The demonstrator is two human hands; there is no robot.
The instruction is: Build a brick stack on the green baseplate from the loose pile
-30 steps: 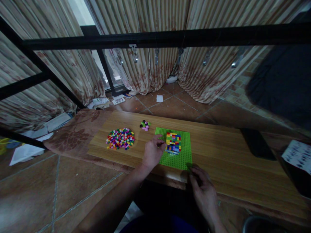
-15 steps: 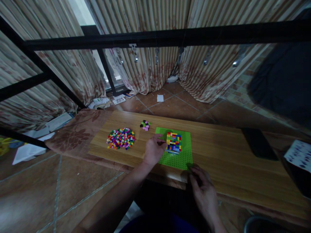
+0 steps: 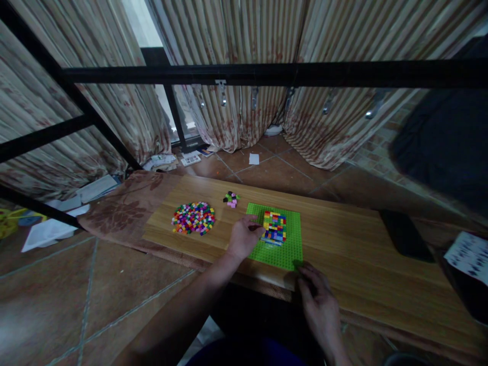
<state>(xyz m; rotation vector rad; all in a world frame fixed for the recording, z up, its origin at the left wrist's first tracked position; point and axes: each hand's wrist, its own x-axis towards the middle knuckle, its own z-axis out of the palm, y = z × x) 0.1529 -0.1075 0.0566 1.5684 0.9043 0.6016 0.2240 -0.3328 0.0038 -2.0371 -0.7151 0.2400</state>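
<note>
While my left hand [image 3: 246, 238] reaches over the left edge of the green studded baseplate [image 3: 293, 251], its thumb and forefinger come close together at the left side of the multicoloured brick build [image 3: 275, 226]. Whether a brick is pinched between those two fingertips I can't tell; they are too small and shadowed.

The build stands on the baseplate, nearer its far edge than its near one, in rows of red, yellow, blue, white and green, with more blue toward me. Bare studs show along the baseplate's right edge and near edge.

My right hand [image 3: 320, 302] is at the baseplate's near right corner, fingers loosely bent and fingertips right by that corner; I can't tell whether they grip it or merely rest there.

Beneath it all is the wooden worktop [image 3: 343, 254]. Toward its left end lies a broad pile of mixed toy bricks [image 3: 193, 218], well apart from the baseplate. A smaller cluster of pink, lime and black bricks [image 3: 231, 199] sits near the worktop's far edge, just off the baseplate's far left corner. Toward the worktop's far right corner lies a flat black object [image 3: 406, 236].
</note>
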